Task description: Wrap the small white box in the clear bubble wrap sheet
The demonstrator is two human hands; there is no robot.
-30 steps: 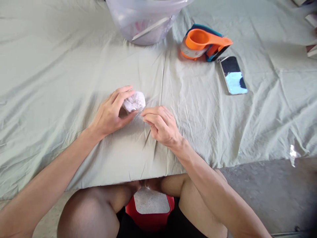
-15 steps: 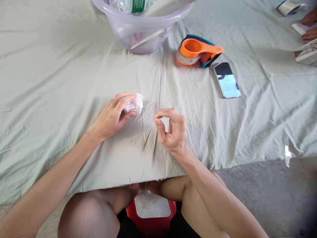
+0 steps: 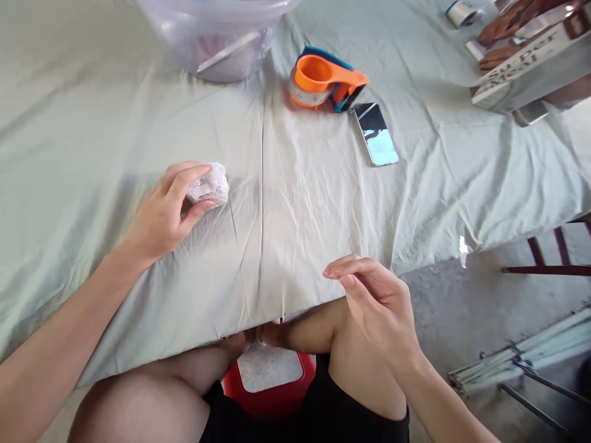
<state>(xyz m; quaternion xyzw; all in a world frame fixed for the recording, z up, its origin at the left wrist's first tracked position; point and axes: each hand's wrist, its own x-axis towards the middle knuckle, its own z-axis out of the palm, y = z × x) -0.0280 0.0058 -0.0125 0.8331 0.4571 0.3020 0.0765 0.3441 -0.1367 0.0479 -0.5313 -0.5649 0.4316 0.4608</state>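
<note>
My left hand (image 3: 166, 212) rests on the pale green cloth (image 3: 300, 197) and grips a small lump wrapped in clear plastic (image 3: 210, 184) between fingers and thumb. My right hand (image 3: 376, 304) hangs off the near table edge above my knee, fingers loosely curled and slightly apart, with nothing visible in it. An orange and teal tape dispenser (image 3: 325, 81) lies at the far middle of the table. A phone (image 3: 376, 133) lies face up beside it.
A clear plastic tub (image 3: 212, 31) stands at the far edge. At the far right another person's hands (image 3: 501, 27) handle a grey box (image 3: 530, 71). A red stool (image 3: 272, 400) is under me; metal bars (image 3: 521, 360) lie on the floor at right.
My right hand has left the wrapped lump and pulled back off the table toward my knee. The view has swung to the right. My left hand keeps hold of the lump.
</note>
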